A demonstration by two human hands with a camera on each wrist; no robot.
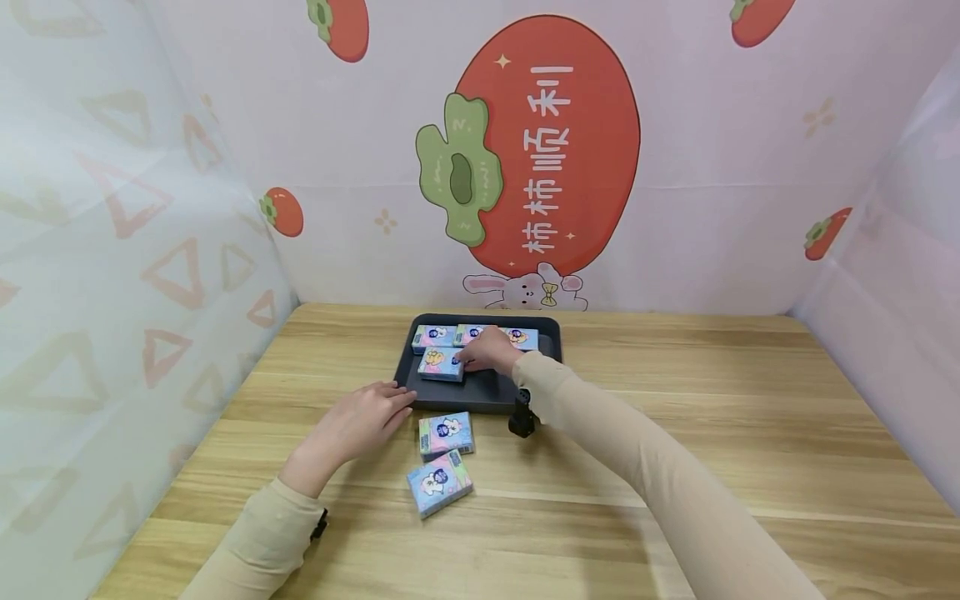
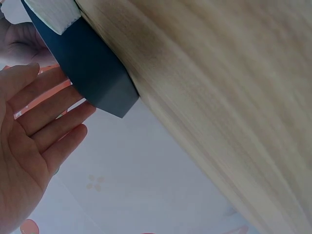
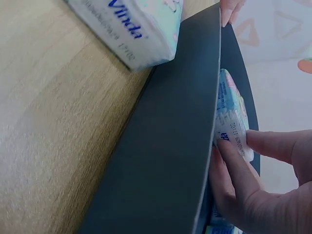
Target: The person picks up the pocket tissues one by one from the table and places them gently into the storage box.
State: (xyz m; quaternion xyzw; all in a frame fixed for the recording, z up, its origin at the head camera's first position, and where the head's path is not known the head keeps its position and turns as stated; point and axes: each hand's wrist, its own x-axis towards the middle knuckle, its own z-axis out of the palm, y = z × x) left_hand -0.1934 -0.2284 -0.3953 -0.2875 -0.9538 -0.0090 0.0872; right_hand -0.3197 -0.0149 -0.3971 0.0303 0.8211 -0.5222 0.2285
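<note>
A dark grey tray [image 1: 429, 395] holds several small blue-and-pink tissue packs, three of them in the back row. My right hand [image 1: 491, 348] reaches into the tray and pinches the right end of a tissue pack [image 1: 437, 367] in front of that row. In the right wrist view, thumb and fingers touch this pack's printed white end [image 3: 235, 134]. My left hand [image 1: 367, 419] rests its fingertips on the tray's front left corner. The left wrist view shows the left fingers [image 2: 63, 119] fairly straight against the tray's outer wall [image 2: 105, 83].
Two more tissue packs lie on the wooden table in front of the tray: one [image 1: 446, 435] close to its front edge, the other [image 1: 440, 482] nearer me, at an angle. A printed cloth wall [image 1: 697, 250] stands behind the table, with similar walls at the sides.
</note>
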